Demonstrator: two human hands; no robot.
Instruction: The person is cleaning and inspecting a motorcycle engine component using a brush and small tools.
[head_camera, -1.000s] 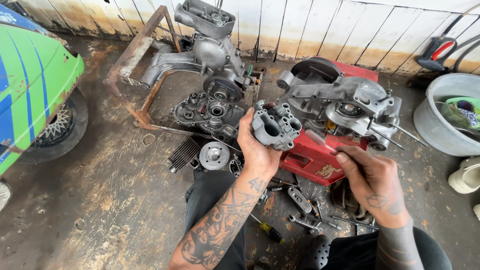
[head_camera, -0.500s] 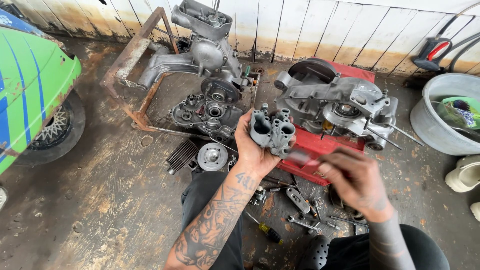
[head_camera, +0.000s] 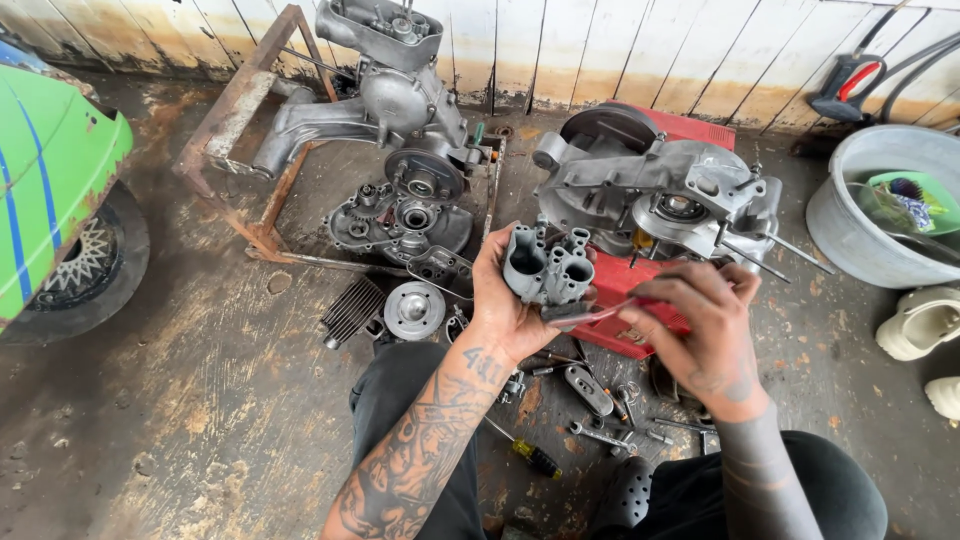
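Note:
My left hand (head_camera: 505, 305) grips a small grey metal engine part (head_camera: 547, 266) with several round ports, held upright above my knees. My right hand (head_camera: 705, 325) holds a thin tool with a reddish shaft (head_camera: 590, 315), its tip touching the lower edge of that part. Just behind the hands a grey engine case (head_camera: 665, 195) rests on a red box (head_camera: 625, 290).
A second engine (head_camera: 400, 100) sits on a rusty frame (head_camera: 235, 130) at the back. A finned cylinder (head_camera: 352, 310), a round cap (head_camera: 415, 308), a yellow-handled screwdriver (head_camera: 530, 457) and loose tools (head_camera: 600, 410) lie on the dirty floor. A green vehicle wheel (head_camera: 85, 265) stands left, a grey tub (head_camera: 885, 205) right.
My right hand lifted off the red box, picked up the thin tool and brought it to the grey part. My left hand kept holding the part, turning it slightly.

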